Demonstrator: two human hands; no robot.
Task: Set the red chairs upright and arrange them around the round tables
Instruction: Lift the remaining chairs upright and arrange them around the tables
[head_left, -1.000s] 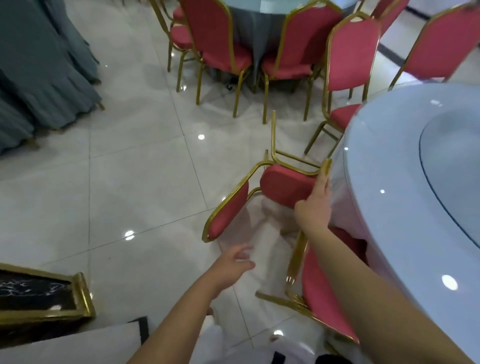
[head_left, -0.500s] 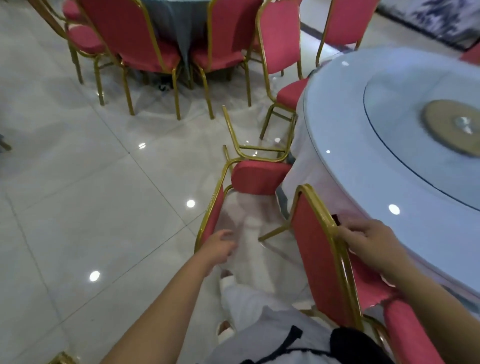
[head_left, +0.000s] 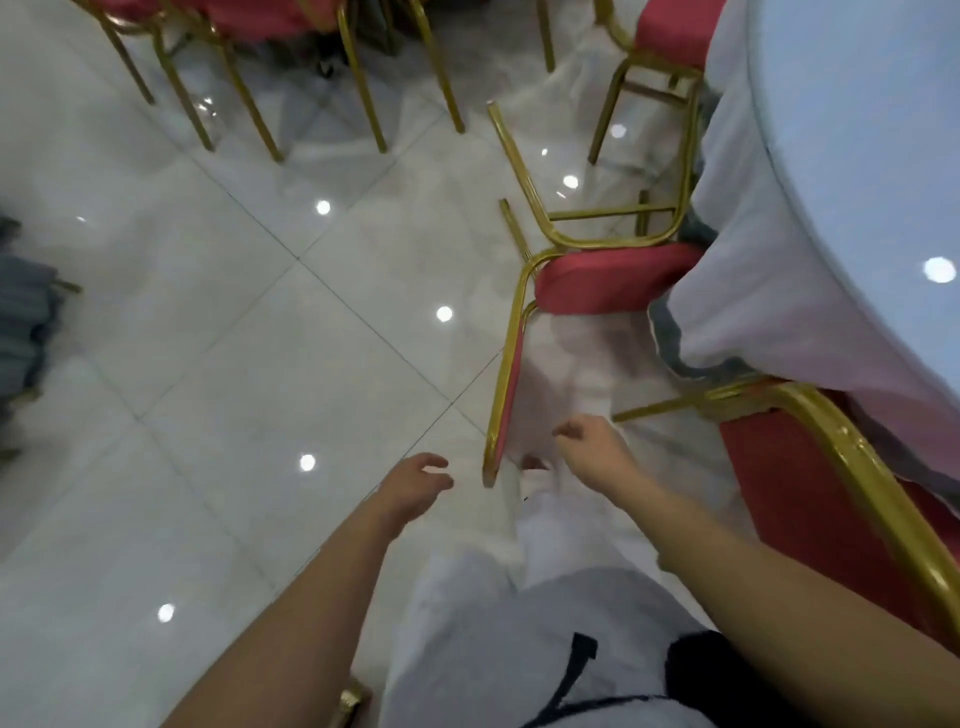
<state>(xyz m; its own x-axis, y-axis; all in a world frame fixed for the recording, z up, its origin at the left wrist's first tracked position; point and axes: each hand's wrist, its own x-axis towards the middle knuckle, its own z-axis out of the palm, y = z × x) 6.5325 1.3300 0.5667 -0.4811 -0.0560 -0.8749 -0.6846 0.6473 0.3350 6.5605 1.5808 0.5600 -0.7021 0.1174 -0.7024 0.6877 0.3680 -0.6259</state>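
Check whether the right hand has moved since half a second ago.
Yes. The right hand has let go of the upright chair by the round table and swung left to the tipped chair's backrest.

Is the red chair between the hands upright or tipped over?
Tipped over: the red chair lies on its back, gold legs pointing sideways above the floor.

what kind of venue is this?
Most likely a banquet hall or a restaurant's function room. A round table draped in white cloth, gold-framed red chairs of the stackable banquet type, one tipped chair on its back, and a glossy tiled floor.
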